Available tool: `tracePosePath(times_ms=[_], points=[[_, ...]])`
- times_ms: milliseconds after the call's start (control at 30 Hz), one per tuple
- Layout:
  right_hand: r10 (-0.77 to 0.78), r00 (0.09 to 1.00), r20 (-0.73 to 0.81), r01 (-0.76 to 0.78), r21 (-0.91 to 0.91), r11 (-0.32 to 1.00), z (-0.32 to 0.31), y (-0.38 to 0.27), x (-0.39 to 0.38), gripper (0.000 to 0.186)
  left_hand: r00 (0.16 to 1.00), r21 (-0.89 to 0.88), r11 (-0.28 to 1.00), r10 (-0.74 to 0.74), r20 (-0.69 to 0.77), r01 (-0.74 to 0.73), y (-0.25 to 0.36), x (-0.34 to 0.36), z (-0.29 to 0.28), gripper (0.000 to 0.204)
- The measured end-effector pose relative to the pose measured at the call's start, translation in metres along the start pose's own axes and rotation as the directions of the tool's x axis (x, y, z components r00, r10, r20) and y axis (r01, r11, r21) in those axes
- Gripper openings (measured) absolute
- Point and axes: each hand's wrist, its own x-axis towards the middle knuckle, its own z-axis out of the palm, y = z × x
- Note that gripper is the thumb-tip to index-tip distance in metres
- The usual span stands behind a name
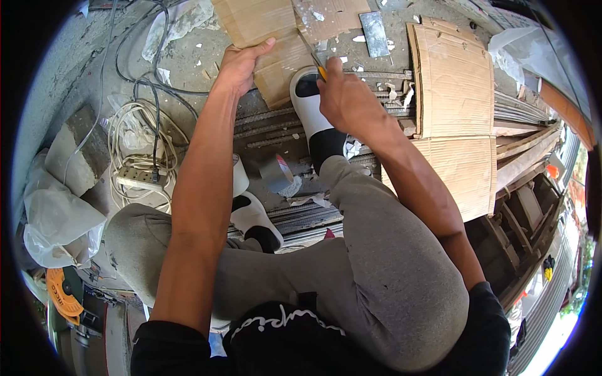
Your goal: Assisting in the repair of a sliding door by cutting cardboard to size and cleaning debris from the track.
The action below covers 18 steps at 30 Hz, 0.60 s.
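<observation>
My left hand grips the side of a piece of brown cardboard, its thumb lying on top. In my right hand is a yellow-handled utility knife, fingers wrapped round it. Its thin blade points up and left, and the tip meets the right edge of the cardboard. A white and black slide sandal on my foot is just below the blade, close to the cardboard. More cardboard lies flat beyond, partly under the held piece.
Stacked cardboard sheets lie at the right over metal bars. A grey tape roll sits between my feet. At the left are a coiled extension cord, black cables and a plastic bag. A flat grey plate lies at the far side among scraps.
</observation>
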Motion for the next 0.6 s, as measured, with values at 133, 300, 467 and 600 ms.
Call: tracePosePath(times_ms=[133,300,467,600], points=[[0.021,0.999,-0.031,-0.021,-0.004,1.000,-0.003,0.006,0.029,0.034,0.997,0.008,0.998,-0.056,0.062,0.055,0.004,-0.001,0.008,0.054],[0.010,1.000,-0.025,-0.011,-0.034,0.999,0.006,0.013,0.026,0.034,0.999,-0.024,0.999,-0.039,0.032,0.040,0.000,-0.002,0.009,0.050],[0.070,0.997,0.011,-0.070,-0.011,0.997,-0.001,0.004,0.010,0.034,1.000,-0.006,1.000,-0.015,0.028,0.015,0.001,0.001,0.005,0.044],[0.063,0.998,0.010,-0.063,0.001,0.998,0.006,0.014,0.049,0.036,0.999,-0.044,0.998,-0.034,0.027,0.035,-0.006,0.000,0.014,0.044]])
